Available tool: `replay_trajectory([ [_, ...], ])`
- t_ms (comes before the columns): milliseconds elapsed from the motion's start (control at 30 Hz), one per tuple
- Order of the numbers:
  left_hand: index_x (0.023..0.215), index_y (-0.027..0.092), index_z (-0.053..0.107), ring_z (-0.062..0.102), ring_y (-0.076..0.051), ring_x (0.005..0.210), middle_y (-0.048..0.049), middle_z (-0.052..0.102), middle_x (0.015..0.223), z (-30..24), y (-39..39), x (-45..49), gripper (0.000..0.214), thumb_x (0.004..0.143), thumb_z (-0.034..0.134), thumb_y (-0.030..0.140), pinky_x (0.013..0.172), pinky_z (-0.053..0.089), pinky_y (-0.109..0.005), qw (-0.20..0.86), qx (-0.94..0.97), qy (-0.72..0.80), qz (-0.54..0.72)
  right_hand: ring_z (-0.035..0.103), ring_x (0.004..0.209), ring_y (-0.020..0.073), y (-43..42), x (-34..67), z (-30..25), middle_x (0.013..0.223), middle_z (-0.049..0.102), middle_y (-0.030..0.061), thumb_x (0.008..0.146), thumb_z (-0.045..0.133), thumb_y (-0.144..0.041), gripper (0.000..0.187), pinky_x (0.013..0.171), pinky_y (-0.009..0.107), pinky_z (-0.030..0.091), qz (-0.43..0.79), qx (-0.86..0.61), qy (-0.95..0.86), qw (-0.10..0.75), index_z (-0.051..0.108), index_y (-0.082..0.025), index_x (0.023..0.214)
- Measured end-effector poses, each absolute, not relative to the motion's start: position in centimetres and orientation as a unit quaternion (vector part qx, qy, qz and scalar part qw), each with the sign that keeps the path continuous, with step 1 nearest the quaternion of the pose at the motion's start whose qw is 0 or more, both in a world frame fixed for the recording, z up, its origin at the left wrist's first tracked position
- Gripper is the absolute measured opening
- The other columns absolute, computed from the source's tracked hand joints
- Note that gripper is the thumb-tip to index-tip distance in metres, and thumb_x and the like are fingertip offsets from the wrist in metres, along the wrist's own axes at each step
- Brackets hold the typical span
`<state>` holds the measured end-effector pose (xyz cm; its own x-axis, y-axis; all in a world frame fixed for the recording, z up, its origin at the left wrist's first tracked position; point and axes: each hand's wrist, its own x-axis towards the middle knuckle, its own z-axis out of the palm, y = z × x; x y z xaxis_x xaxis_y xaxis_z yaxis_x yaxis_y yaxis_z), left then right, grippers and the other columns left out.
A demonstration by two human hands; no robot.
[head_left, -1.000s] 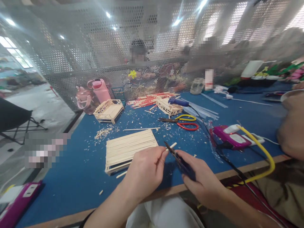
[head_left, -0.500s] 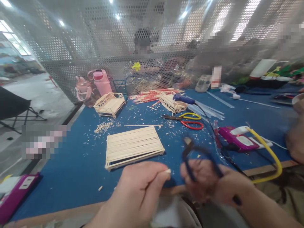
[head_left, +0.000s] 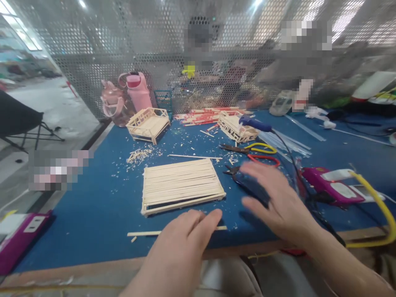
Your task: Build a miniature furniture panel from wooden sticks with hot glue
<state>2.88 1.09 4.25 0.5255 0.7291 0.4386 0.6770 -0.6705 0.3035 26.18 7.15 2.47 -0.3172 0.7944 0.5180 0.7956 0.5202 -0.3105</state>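
Note:
My left hand (head_left: pixel 185 239) is low over the front of the blue table, its fingers closed around a thin wooden stick (head_left: pixel 144 234) that shows on both sides of it. Fingers apart and holding nothing, my right hand (head_left: pixel 275 196) hovers over dark blue-handled cutting pliers (head_left: pixel 236 175), partly covering their handles. Between and beyond the hands lies a flat wooden stick panel (head_left: pixel 182 181), its slats side by side on a frame. One short stick offcut (head_left: pixel 133 239) rests beside the held stick.
Two small stick-built furniture models (head_left: pixel 150 126) (head_left: pixel 235 126) stand farther back, near red-and-plain sticks (head_left: pixel 210 115). Scissors-like cutters with yellow and red handles (head_left: pixel 261 148), a blue glue gun (head_left: pixel 255 123) and a purple power strip (head_left: pixel 328 185) are to the right. Pink bottles (head_left: pixel 137 90) stand at the back left.
My right hand has put the blue-handled pliers down on the table and opened. The stick in my left hand, earlier seen end-on, now runs sideways along the table's front.

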Motion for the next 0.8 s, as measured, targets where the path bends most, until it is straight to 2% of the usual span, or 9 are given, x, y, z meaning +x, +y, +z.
replay_trajectory([
  [33, 0.129, 0.016, 0.047, 0.067, -0.017, 0.081, -0.0072, 0.069, 0.096, 4.3, 0.9, 2.7, 0.049, 0.083, 0.038, 0.000, 0.070, 0.057, -0.027, 0.046, 0.870, 0.399, 0.286, 0.063, 0.104, 0.0279, 6.1, 25.8, 3.1, 0.109, 0.069, 0.0133, 0.091, 0.049, -0.046, 0.037, 0.089, 0.046, 0.049, 0.047, -0.410, -0.853, 0.319, 0.060, -0.020, 0.116],
  [100, 0.131, 0.015, 0.043, 0.068, -0.017, 0.081, -0.0076, 0.071, 0.096, 4.4, 0.7, 2.8, 0.044, 0.088, 0.040, 0.005, 0.070, 0.057, -0.028, 0.050, 0.870, 0.387, 0.302, 0.063, 0.067, 0.0157, 4.4, 25.1, 4.3, 0.075, 0.069, 0.0031, 0.095, 0.048, -0.029, 0.017, 0.063, 0.028, 0.052, 0.119, -0.324, -0.885, 0.314, 0.063, -0.022, 0.099],
  [200, 0.130, 0.011, 0.044, 0.069, -0.018, 0.074, -0.0078, 0.072, 0.090, 4.5, 0.6, 3.4, 0.038, 0.092, 0.037, 0.008, 0.064, 0.057, -0.029, 0.061, 0.876, 0.370, 0.302, 0.058, 0.053, 0.0123, 3.4, 23.9, 5.2, 0.061, 0.063, -0.0006, 0.094, 0.047, -0.020, 0.017, 0.046, 0.022, 0.047, 0.148, -0.304, -0.884, 0.322, 0.063, -0.022, 0.089],
  [300, 0.133, 0.007, 0.041, 0.070, -0.018, 0.076, -0.0089, 0.074, 0.091, 4.5, 0.7, 3.7, 0.040, 0.093, 0.035, 0.009, 0.064, 0.056, -0.029, 0.076, 0.881, 0.372, 0.282, 0.065, 0.058, 0.0133, 3.9, 23.3, 4.5, 0.069, 0.069, 0.0005, 0.094, 0.049, -0.026, 0.016, 0.047, 0.020, 0.051, 0.156, -0.294, -0.888, 0.318, 0.065, -0.025, 0.094],
  [433, 0.131, 0.016, 0.048, 0.068, -0.018, 0.099, -0.0090, 0.072, 0.108, 4.5, -0.3, 1.9, 0.036, 0.096, 0.037, 0.015, 0.085, 0.054, -0.029, 0.072, 0.866, 0.382, 0.314, 0.069, 0.063, 0.0154, 5.4, 23.7, 2.5, 0.075, 0.073, -0.0003, 0.095, 0.046, -0.032, 0.020, 0.052, 0.024, 0.053, 0.105, -0.328, -0.884, 0.315, 0.065, -0.030, 0.089],
  [533, 0.111, 0.026, 0.060, 0.068, -0.015, 0.086, -0.0009, 0.071, 0.093, 3.3, -1.2, -0.6, 0.023, 0.091, 0.051, 0.018, 0.084, 0.054, -0.029, 0.013, 0.774, 0.451, 0.445, 0.068, 0.077, 0.0209, 6.6, 24.4, 1.4, 0.083, 0.074, 0.0032, 0.095, 0.045, -0.035, 0.023, 0.067, 0.033, 0.052, -0.005, -0.355, -0.883, 0.306, 0.066, -0.029, 0.089],
  [600, 0.110, 0.026, 0.058, 0.066, -0.013, 0.082, 0.0004, 0.067, 0.089, 1.9, -1.3, -2.1, 0.028, 0.085, 0.058, 0.013, 0.078, 0.054, -0.027, -0.003, 0.621, 0.564, 0.544, 0.066, 0.081, 0.0222, 7.3, 24.4, 1.1, 0.087, 0.073, 0.0055, 0.095, 0.047, -0.032, 0.020, 0.071, 0.036, 0.049, -0.050, -0.341, -0.889, 0.303, 0.066, -0.027, 0.092],
  [667, 0.119, 0.024, 0.053, 0.065, -0.014, 0.089, -0.0017, 0.066, 0.095, 0.5, -1.0, -3.2, 0.040, 0.082, 0.061, 0.013, 0.079, 0.053, -0.028, 0.054, 0.512, 0.640, 0.571, 0.063, 0.077, 0.0210, 7.8, 24.1, 1.1, 0.085, 0.071, 0.0059, 0.094, 0.050, -0.025, 0.013, 0.070, 0.036, 0.047, -0.052, -0.324, -0.894, 0.306, 0.064, -0.024, 0.092],
  [800, 0.132, 0.023, 0.041, 0.064, -0.015, 0.096, -0.0036, 0.068, 0.100, -0.5, -0.1, -4.0, 0.055, 0.081, 0.061, 0.019, 0.088, 0.051, -0.032, 0.217, 0.483, 0.661, 0.531, 0.061, 0.072, 0.0202, 8.3, 23.3, 1.1, 0.078, 0.068, 0.0038, 0.091, 0.057, -0.017, 0.009, 0.073, 0.037, 0.045, -0.041, -0.300, -0.901, 0.312, 0.062, -0.024, 0.092],
])
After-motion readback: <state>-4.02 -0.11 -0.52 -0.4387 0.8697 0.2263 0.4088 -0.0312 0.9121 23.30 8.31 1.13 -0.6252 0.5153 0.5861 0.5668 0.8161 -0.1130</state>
